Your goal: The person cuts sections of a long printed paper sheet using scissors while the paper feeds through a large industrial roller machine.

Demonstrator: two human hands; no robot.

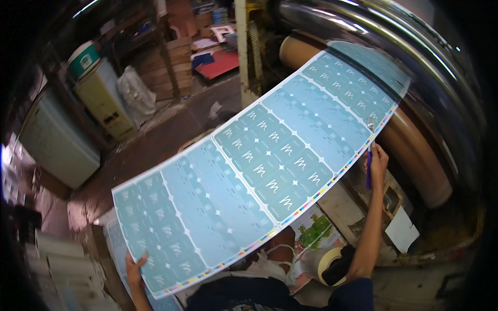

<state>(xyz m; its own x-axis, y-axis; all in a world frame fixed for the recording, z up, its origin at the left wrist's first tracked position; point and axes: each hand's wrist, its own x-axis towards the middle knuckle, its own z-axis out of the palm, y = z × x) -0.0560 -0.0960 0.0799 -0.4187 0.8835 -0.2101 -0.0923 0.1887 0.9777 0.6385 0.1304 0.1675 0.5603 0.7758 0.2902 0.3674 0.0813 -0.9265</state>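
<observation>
A long printed sheet (244, 176) in teal and light blue panels slopes down from the shiny metal rollers at the upper right toward my lower left. My left hand (136, 267) is closed on its lower left edge, with the thumb over the top. At the sheet's right edge, close to the rollers, my right hand (378, 161) grips a slim tool with a purple handle (369, 175). Its pale, flat tip lies over the sheet's margin; whether it is a blade or a brush I cannot tell. A strip of small color blocks runs along that margin.
Large metal rollers (353, 23) and a brown roller (423, 160) stand at the right. Below the sheet are a roll of tape (332, 262) and a green-printed paper (314, 230). A white card (402, 230) hangs at the lower right. Cabinets (106, 98) stand at the far left.
</observation>
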